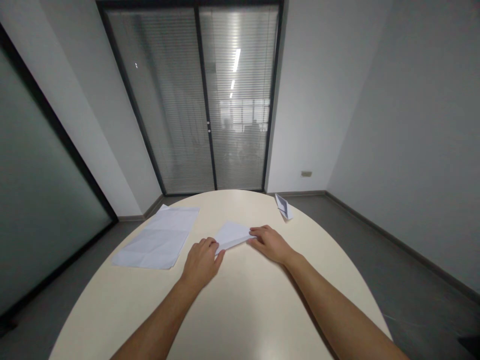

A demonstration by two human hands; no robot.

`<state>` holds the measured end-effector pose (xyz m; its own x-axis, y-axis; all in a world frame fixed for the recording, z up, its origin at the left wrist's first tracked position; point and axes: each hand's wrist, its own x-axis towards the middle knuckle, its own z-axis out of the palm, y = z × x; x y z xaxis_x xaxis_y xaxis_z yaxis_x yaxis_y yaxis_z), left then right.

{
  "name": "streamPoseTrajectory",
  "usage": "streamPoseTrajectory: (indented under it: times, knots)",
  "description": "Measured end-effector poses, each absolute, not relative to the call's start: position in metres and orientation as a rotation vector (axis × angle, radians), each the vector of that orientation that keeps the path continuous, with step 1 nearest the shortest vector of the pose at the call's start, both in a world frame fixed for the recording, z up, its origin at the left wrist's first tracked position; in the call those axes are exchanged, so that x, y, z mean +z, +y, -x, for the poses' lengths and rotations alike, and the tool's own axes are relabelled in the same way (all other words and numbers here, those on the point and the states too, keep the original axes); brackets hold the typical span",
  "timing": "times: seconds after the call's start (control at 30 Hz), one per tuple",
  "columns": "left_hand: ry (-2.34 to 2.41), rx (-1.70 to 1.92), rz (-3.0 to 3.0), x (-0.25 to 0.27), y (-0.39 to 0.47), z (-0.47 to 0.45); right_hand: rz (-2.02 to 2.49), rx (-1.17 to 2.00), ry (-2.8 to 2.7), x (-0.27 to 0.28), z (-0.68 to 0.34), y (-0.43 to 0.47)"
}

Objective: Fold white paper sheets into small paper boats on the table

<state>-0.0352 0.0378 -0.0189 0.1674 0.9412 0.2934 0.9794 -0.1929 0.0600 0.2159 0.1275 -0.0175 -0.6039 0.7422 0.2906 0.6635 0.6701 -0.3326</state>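
Observation:
Between my hands lies a folded sheet of white paper, roughly a triangle, with a narrow strip turned up along its near edge. My left hand has its thumb and fingers closed on the left corner of the folded paper. At the right corner, my right hand pinches the paper between thumb and fingers. The paper rests on or just above the round cream table; its lower side is hidden. Parts of both corners are covered by my fingers.
Several flat white sheets lie stacked at the left side of the table. A folded paper piece stands near the far right edge. Beyond the table are a glass partition with blinds and grey walls.

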Motion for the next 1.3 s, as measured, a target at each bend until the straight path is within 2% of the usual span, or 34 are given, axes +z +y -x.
streamPoseTrajectory:
  times: [0.87,1.3]
  knots:
    - [-2.146,-0.433,2.105,-0.022,0.044,0.041,1.420,0.323,-2.293,-0.022,-0.218,0.131]
    - [-2.062,-0.584,2.124,-0.024,0.043,0.041,1.349,0.306,-2.216,-0.028,-0.213,0.131]
